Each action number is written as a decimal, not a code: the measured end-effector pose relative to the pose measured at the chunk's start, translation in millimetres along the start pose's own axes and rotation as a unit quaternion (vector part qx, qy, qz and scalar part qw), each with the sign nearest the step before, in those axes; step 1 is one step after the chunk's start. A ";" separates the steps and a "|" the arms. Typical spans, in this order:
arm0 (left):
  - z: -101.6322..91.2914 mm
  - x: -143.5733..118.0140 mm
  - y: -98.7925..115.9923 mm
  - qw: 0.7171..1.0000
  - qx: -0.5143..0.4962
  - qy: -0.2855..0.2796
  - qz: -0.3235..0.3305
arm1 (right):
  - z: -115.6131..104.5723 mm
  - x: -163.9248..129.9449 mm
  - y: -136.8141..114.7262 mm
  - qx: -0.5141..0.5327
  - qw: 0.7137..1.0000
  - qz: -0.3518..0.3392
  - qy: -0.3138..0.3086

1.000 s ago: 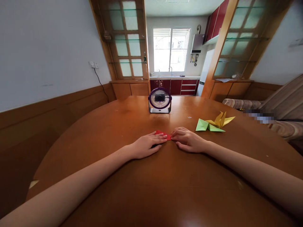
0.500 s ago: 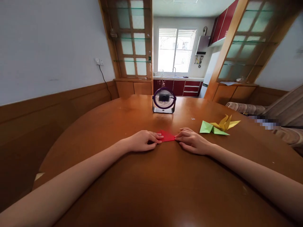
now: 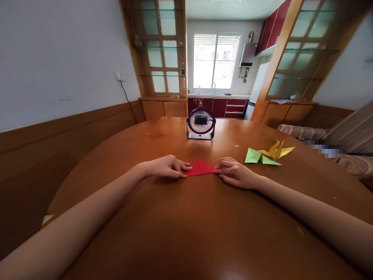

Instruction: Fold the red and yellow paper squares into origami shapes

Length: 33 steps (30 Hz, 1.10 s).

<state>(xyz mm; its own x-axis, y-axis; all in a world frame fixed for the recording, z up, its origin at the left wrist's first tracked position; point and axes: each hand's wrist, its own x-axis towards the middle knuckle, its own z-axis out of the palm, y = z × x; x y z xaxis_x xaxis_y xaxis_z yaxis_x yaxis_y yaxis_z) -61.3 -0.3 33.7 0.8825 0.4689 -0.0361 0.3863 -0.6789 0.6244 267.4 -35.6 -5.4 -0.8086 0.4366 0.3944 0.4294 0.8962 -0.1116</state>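
- The left hand has drawn leftward since earlier, fingertips pressing the left tip of the folded red paper triangle.
- More red paper now shows, flat on the wooden table.
- The right hand pins its right tip, fingers together.

My two arms are bare from the lower edge of the view up to the fingers; no sleeve covers them. My left hand has no ring, no watch and no glove. My right hand is also without ring, band or glove. The nails are short and plain. Both forearms look long and slim, and they are widened near the camera.
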 end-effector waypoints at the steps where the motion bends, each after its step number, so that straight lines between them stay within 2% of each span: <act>1: -0.9 -0.4 -0.5 1.000 -0.009 -0.003 -0.004 | -0.1 0.0 0.0 -0.001 1.000 0.000 -0.003; 10: -6.5 -1.0 -18.0 0.995 -0.096 -0.026 -0.012 | 1.0 1.0 0.6 -0.029 0.999 -0.010 -0.028; 15: -8.7 -3.7 -20.1 0.991 -0.131 -0.032 -0.011 | 2.3 1.1 0.8 -0.026 0.999 -0.008 -0.034; 18: -2.7 -2.8 -17.8 0.986 -0.167 0.023 -0.012 | 1.7 2.9 0.1 -0.030 0.999 -0.003 -0.037; 21: 12.0 4.5 -14.9 0.972 -0.180 0.148 -0.023 | 0.2 5.5 -1.1 -0.043 0.998 -0.002 -0.048; 23: 24.3 12.5 -12.3 0.968 -0.114 0.224 -0.020 | -0.5 6.8 -1.7 -0.051 0.997 -0.003 -0.055; 24: 30.2 16.8 -10.7 0.969 -0.061 0.239 -0.015 | -0.6 7.2 -1.9 -0.052 0.997 -0.002 -0.056; 29: 49.6 34.1 -2.5 0.967 0.146 0.208 0.015 | 2.5 5.6 -2.3 -0.037 0.999 0.005 -0.038; 33: 53.1 38.4 -0.2 0.956 0.198 0.216 0.012 | 3.9 3.8 -4.0 -0.005 1.000 0.021 -0.011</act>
<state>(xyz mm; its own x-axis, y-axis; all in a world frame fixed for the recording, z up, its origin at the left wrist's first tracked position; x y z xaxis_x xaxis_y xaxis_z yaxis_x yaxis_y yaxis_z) -13.3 -12.1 -9.3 0.7319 0.5821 0.3543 0.5142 -0.8129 0.2734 261.1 -37.2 -7.0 -0.7985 0.4750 0.3698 0.4663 0.8766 -0.1191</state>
